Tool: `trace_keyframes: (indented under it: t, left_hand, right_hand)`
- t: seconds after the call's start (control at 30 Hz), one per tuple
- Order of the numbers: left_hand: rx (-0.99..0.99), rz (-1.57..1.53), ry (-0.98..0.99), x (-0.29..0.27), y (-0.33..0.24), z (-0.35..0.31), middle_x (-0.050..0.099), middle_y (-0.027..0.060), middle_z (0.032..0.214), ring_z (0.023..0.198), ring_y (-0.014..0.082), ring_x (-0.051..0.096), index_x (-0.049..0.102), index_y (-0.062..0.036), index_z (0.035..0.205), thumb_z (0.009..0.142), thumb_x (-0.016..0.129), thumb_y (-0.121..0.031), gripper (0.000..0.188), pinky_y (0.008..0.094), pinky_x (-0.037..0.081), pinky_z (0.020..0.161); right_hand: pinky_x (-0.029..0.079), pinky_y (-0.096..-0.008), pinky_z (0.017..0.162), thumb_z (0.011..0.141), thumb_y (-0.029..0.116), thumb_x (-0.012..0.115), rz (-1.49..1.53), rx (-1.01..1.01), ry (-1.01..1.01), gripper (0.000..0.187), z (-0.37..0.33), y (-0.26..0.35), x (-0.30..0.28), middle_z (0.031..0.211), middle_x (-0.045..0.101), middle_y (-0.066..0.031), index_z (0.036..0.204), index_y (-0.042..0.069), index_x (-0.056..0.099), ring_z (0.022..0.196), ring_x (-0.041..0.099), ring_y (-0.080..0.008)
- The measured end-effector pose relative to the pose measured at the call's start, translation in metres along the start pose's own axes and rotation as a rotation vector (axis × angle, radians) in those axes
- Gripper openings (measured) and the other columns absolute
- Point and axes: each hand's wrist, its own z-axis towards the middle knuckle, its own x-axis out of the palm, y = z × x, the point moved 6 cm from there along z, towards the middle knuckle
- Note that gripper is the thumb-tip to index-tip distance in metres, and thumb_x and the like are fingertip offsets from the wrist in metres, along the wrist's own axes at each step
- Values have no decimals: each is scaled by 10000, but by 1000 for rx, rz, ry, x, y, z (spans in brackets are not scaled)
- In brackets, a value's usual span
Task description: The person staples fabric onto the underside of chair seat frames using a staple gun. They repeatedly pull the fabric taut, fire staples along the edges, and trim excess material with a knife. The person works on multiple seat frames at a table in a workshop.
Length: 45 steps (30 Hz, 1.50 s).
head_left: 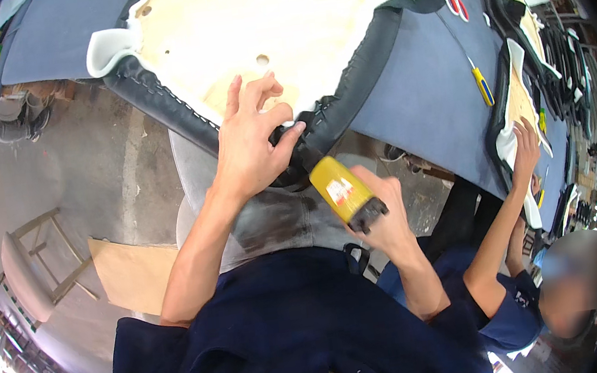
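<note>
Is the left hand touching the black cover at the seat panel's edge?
Touching. The head view shows the left hand pressing its thumb and fingers onto the black cover, no gap visible.

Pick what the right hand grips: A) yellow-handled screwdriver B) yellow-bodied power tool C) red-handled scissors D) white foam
B: the right hand wraps the yellow-bodied power tool, its nose at the black cover edge that the left hand pinches; the scissors and screwdriver lie untouched on the blue table.
</note>
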Motion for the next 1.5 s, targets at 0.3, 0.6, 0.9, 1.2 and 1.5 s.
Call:
trace_keyframes:
  t: [0.3,0.6,0.9,1.2,1.5]
  left_hand:
    - [-29,-25,-66,7,-4,6,682,117,1293,1305,341,687,736,-67,890,843,921,-221,245,555,299,1336]
    - [-29,6,-57,5,-1,14,683,95,1288,1224,312,732,754,-66,926,854,928,-280,285,603,272,1346]
    - [10,38,-92,4,-5,12,693,92,1316,1226,322,717,728,-44,932,880,909,-293,312,599,305,1332]
    - [6,22,-69,-4,0,13,709,135,1358,1283,355,688,738,-28,936,950,849,-326,318,573,301,1338]
    - [20,3,-88,-5,4,19,712,131,1361,1319,338,675,744,-52,949,972,822,-301,261,571,311,1334]
  right_hand:
    - [580,-416,686,797,105,878,87,-1,-89,258,-25,2,7,832,720,-156,981,40,708,742,727,-418]
    - [606,-372,704,784,100,897,103,-73,-257,408,-35,-5,-15,866,769,-169,1146,20,728,770,783,-371]
    - [588,-430,716,733,127,907,16,-182,-151,399,-14,-7,-9,852,737,-217,1076,44,723,791,725,-450]
    - [562,-389,668,841,103,880,-8,-132,-137,250,-20,23,-24,816,737,-142,1039,41,741,753,731,-398]
    - [609,-446,796,723,132,950,-13,-3,-132,473,-20,-10,18,991,788,-220,1131,15,741,861,756,-440]
